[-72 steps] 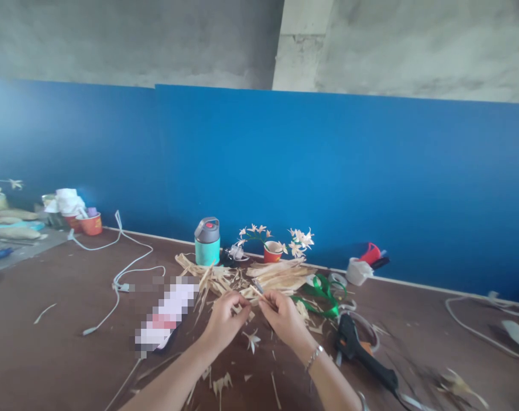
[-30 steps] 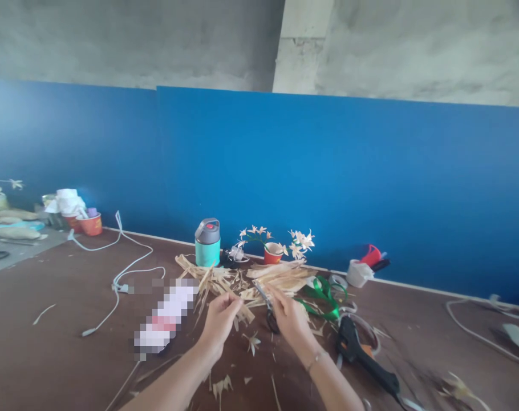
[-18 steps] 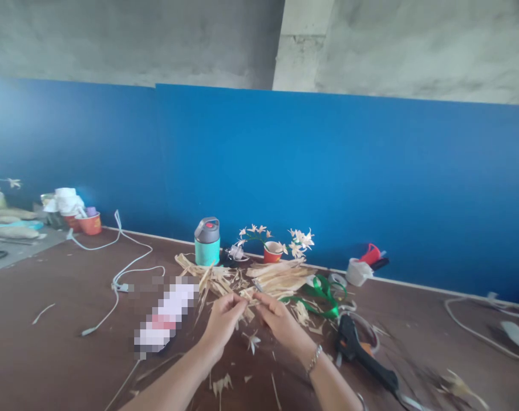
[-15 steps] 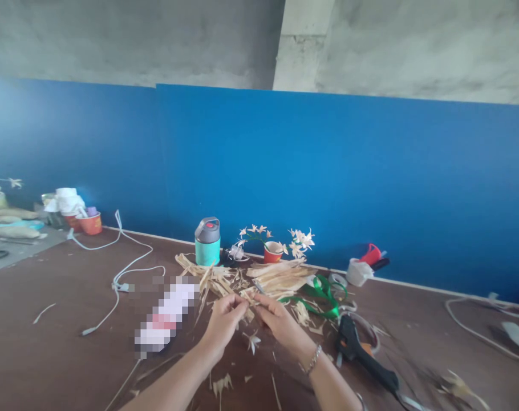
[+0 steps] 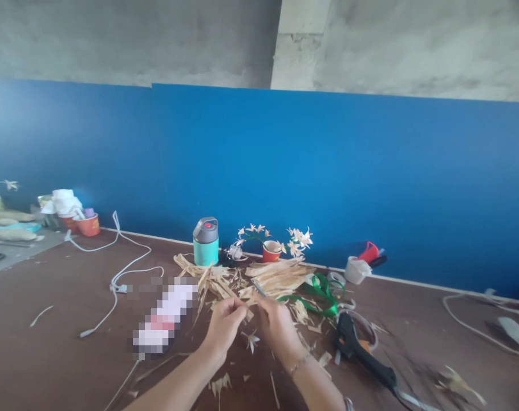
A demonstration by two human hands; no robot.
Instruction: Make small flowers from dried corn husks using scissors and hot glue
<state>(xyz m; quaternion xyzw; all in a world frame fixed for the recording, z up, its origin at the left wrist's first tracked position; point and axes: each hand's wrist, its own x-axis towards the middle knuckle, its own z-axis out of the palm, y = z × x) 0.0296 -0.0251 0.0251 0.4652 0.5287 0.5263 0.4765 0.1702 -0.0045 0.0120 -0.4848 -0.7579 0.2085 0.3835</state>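
Note:
My left hand is closed in a pinch, low over the table. Between its fingertips and my right hand is a small pale strip of dried husk, mostly hidden by the fingers. My right hand is also closed, its fingertips at the strip's other side. Just beyond the right fingertips shows a narrow grey metal blade; whether the hand touches it I cannot tell. Below the hands lies a white husk flower. Flat dried husks are heaped behind them.
A turquoise flask and a red cup with flower stems stand at the back. Green ribbon and a black glue gun lie to the right. A pixelated power strip and white cable are left.
My right hand has turned at the wrist, its back coming more upright, and its fingers have drawn inward. My left hand has barely moved. The view has shifted slightly.

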